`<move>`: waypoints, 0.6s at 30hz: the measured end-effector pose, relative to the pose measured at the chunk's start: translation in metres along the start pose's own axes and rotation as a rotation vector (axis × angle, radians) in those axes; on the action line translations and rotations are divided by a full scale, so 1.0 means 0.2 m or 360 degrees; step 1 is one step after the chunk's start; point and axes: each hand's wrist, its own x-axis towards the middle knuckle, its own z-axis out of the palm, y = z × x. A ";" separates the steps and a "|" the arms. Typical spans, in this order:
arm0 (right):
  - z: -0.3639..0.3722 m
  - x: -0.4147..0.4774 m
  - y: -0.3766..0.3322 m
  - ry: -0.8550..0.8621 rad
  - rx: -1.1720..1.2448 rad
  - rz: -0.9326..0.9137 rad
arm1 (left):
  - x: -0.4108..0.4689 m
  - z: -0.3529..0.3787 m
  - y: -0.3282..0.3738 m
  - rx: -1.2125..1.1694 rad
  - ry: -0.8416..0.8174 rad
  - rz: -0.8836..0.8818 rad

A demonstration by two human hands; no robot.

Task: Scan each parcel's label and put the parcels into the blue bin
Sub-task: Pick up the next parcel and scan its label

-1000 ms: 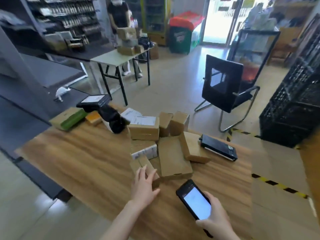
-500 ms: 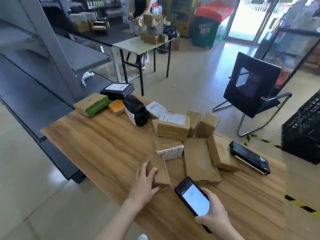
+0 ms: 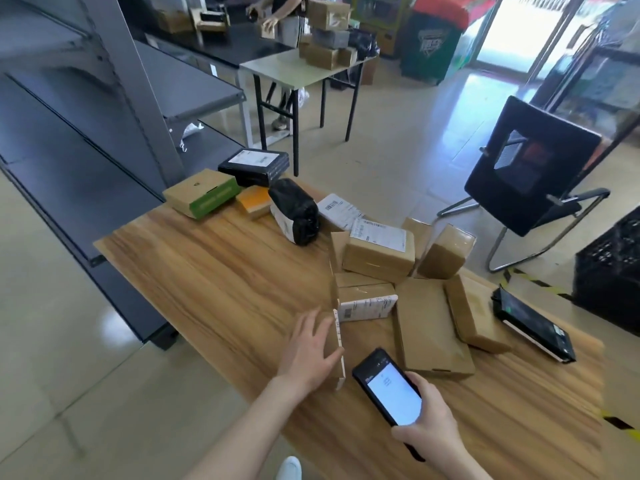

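Cardboard parcel (image 3: 335, 344), tipped on edge at nine o'clock from the phone (image 3: 391, 389), leans against the left hand (image 3: 308, 344), fingers (image 3: 313, 323) straight. The right hand (image 3: 429, 422) grips the phone. Unpinched, the parcel could topple before scanning.

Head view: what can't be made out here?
- Outside the head view's frame: blue bin.
- Edge-on, its face under the left hand: small brown cardboard parcel label.
- Too small to read: white screen text on the black phone in the right hand.

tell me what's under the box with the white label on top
The labelled box rests on a lower brown box with a label on its near side; anything else beneath is covered.
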 end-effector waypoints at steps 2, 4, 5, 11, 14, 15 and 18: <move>-0.02 0.00 0.02 0.0032 -0.0047 0.0031 | 0.05 0.02 0.05 0.0071 -0.0103 -0.0047; -0.03 -0.01 0.05 0.0055 -0.0057 0.0040 | 0.08 0.04 0.07 0.0148 -0.0234 -0.0106; -0.04 -0.02 0.06 0.0057 -0.0070 0.0044 | 0.09 0.05 0.08 0.0173 -0.0286 -0.0129; -0.07 -0.01 0.05 0.0030 -0.0168 -0.0008 | 0.09 0.01 0.05 -0.0028 -0.0247 -0.0266; -0.05 0.01 0.02 -0.0015 -0.0179 -0.0067 | 0.05 -0.04 -0.02 -0.0172 -0.0118 -0.0421; -0.04 0.02 0.01 -0.0031 -0.0186 -0.0092 | 0.03 -0.06 -0.05 -0.0228 -0.0084 -0.0494; 0.00 0.05 -0.03 -0.0073 -0.0231 -0.0182 | -0.05 -0.10 -0.16 -0.0319 -0.0041 -0.0655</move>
